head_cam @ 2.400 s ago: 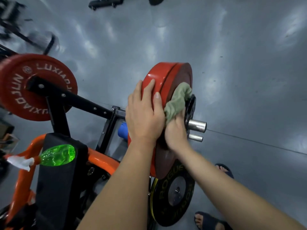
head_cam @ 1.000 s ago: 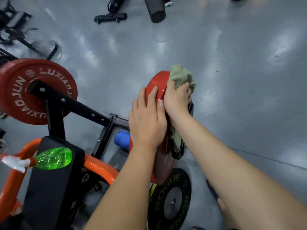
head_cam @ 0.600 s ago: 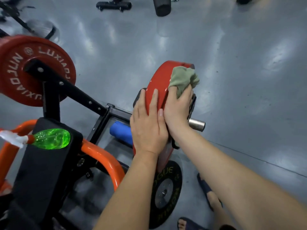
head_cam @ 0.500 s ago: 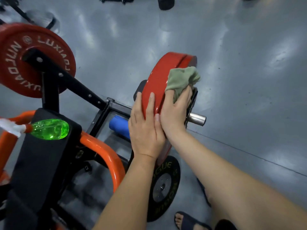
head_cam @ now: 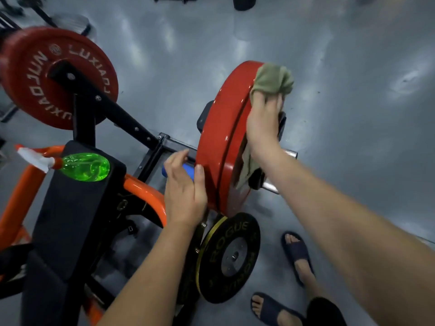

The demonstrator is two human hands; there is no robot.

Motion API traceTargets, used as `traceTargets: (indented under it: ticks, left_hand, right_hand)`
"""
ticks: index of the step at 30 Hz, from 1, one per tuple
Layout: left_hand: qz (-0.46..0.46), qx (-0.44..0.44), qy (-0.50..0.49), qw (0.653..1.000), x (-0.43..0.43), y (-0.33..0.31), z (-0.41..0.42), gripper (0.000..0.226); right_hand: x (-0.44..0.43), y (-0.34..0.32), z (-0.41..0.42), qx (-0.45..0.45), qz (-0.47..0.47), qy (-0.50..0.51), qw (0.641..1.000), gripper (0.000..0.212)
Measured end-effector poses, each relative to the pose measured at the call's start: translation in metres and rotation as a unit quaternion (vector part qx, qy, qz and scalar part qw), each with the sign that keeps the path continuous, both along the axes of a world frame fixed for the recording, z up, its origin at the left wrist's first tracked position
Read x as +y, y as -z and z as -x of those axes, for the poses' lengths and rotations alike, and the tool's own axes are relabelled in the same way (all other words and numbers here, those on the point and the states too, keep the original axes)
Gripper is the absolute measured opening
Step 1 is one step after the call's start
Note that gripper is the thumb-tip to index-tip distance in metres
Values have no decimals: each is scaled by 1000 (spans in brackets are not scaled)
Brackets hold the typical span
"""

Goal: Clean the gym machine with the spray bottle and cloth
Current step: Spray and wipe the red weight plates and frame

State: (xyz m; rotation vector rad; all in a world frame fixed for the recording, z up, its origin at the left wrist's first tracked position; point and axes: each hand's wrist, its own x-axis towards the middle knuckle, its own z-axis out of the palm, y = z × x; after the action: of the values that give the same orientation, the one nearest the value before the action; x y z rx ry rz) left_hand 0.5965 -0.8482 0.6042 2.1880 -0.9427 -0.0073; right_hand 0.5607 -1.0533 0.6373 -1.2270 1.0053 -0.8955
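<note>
A red weight plate (head_cam: pixel 220 142) hangs edge-on on the machine's right sleeve. My right hand (head_cam: pixel 263 124) presses an olive-green cloth (head_cam: pixel 273 78) against the plate's upper outer rim; a tail of the cloth hangs below my wrist. My left hand (head_cam: pixel 184 190) hovers with loosely spread fingers beside the plate's lower left edge, thumb near the rim. A green spray bottle (head_cam: pixel 84 167) with a white and red nozzle lies on the black pad (head_cam: pixel 70 208) at the left.
A second red plate (head_cam: pixel 54 76) sits on the black arm at the upper left. An orange frame tube (head_cam: pixel 146 191) curves under the pad. A black Rogue plate (head_cam: pixel 230 257) stands below, a chrome sleeve end (head_cam: pixel 290 153) juts right, and my sandalled feet (head_cam: pixel 297 252) are on the grey floor.
My left hand has come off the red plate's rim and dropped lower left. My right hand has slid the cloth up to the plate's top edge.
</note>
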Motion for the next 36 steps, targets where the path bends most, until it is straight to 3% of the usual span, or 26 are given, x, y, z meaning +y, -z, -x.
traceTargets:
  ticks: [3, 6, 8, 10, 15, 19, 22, 25, 27, 30, 32, 34, 36]
  left_hand:
    - [39, 12, -23, 999, -36, -24, -4, 40]
    - [68, 8, -42, 997, -75, -45, -6, 41]
    - [35, -31, -60, 997, -102, -56, -13, 42]
    - [-34, -76, -53, 995, -131, -66, -19, 46]
    - [-143, -66, -4, 987, -180, -62, -25, 62]
    - [-158, -59, 0, 986, -180, -60, -25, 59]
    - [-170, -67, -4, 983, -183, -64, -22, 58]
    - [-176, -69, -6, 982, -181, -63, -20, 53]
    - [-173, -59, -11, 983, -179, -62, -22, 48]
    - [-178, -62, -13, 982, -177, -60, -23, 48]
    - [-182, -63, -11, 981, -177, -59, -24, 50]
    - [-177, -73, -11, 981, -176, -59, -23, 54]
    - [-169, -77, -9, 983, -176, -59, -22, 55]
  right_hand:
    - [-40, -7, -10, 17, -102, -1, 995, 72]
    - [47, 17, 19, -10, -50, -18, 999, 70]
    - [107, 43, 48, 46, -63, -104, 991, 74]
    - [125, 54, 67, 105, -15, -208, 972, 68]
    - [25, 8, 29, -42, 64, -91, 993, 58]
    - [-54, 12, 13, 1, -38, -55, 998, 62]
    - [-18, 20, 15, -7, -61, -68, 996, 59]
    - [51, 31, 35, 36, -31, -177, 983, 53]
    - [48, 31, 45, 91, -119, -226, 962, 50]
    - [-9, 20, 20, 40, -49, -107, 992, 56]
    - [-54, 14, -5, 64, -80, -26, 994, 62]
    - [-67, 11, -14, 109, -148, -9, 983, 74]
    - [-38, -1, -4, 111, -106, -34, 988, 81]
